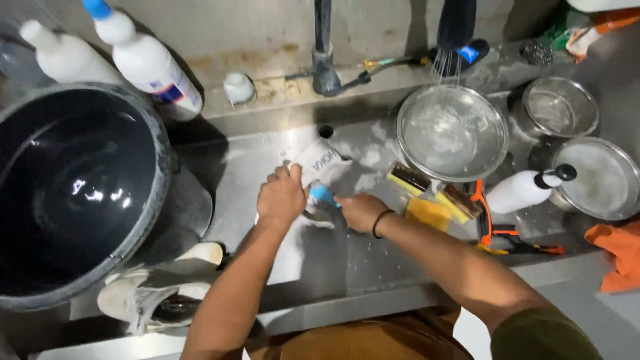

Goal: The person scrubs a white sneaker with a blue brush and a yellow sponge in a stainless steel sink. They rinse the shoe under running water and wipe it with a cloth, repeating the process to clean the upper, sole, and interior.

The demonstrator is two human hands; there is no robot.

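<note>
A white sneaker point(313, 162) lies in the steel sink point(233, 170), soapy and wet. My left hand point(281, 197) presses down on it and grips its side. My right hand point(360, 211), with a black band on the wrist, holds a blue-handled brush point(323, 194) against the shoe. Foam spreads on the sink floor around the shoe. A second white sneaker point(157, 290) lies on its side at the sink's near left edge, away from both hands.
A large black bucket point(80, 193) fills the left. Two white bottles point(143, 60) stand behind it. Water sprays into a steel bowl point(452, 132); more steel bowls point(559, 105) sit right. Yellow sponges point(430, 212), a white pump bottle point(523, 189), an orange-handled tool point(493, 230) and orange cloth point(623, 257) lie nearby.
</note>
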